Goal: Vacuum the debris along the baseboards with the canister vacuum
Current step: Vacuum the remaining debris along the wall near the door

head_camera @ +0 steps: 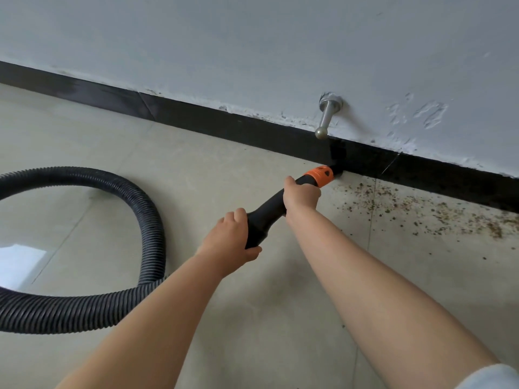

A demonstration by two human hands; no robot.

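Observation:
Both hands hold the black vacuum nozzle [266, 216], which has an orange collar [318, 175] near its tip. My right hand [300, 193] grips the nozzle just behind the collar. My left hand [233, 240] grips its wider rear end. The tip touches the floor where it meets the black baseboard [252, 127]. Brown crumbly debris [438, 211] lies scattered on the floor along the baseboard to the right of the tip. The ribbed black hose [151, 228] loops away to the left; the canister is out of view.
A metal door stopper [325, 116] sticks out of the grey-white wall just above the baseboard, directly over the nozzle tip. The floor is beige tile [196, 175]. A bright reflection [19, 262] lies on the floor at the left edge.

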